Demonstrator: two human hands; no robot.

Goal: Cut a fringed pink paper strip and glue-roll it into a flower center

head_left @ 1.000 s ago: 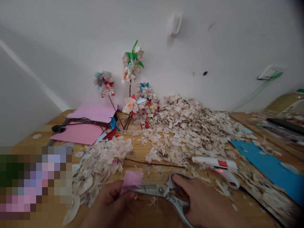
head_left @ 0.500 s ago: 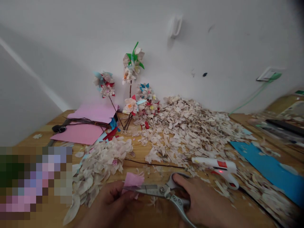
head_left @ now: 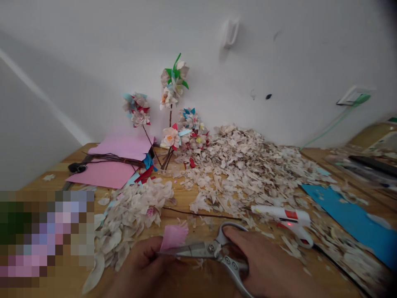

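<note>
My left hand [head_left: 145, 267] pinches a small piece of pink paper [head_left: 173, 236] with a fringed top edge, low at the centre of the view. My right hand [head_left: 266, 265] grips metal scissors [head_left: 211, 252] by their handles, fingers through the loops. The blades point left and lie across the lower edge of the pink paper, nearly closed. Both hands sit over the near edge of the wooden table [head_left: 186, 203].
A white glue gun [head_left: 287, 219] with a red light lies right of the scissors. Pale petal scraps [head_left: 245, 169] are heaped across the middle, another pile [head_left: 130, 215] at left. Paper flowers on stems [head_left: 172, 95] lean on the wall. Pink sheets [head_left: 114, 163] lie back left, a blue sheet [head_left: 353, 219] right.
The scissors' blades have closed further across the pink paper and shifted slightly left. Both hands stay in nearly the same place.
</note>
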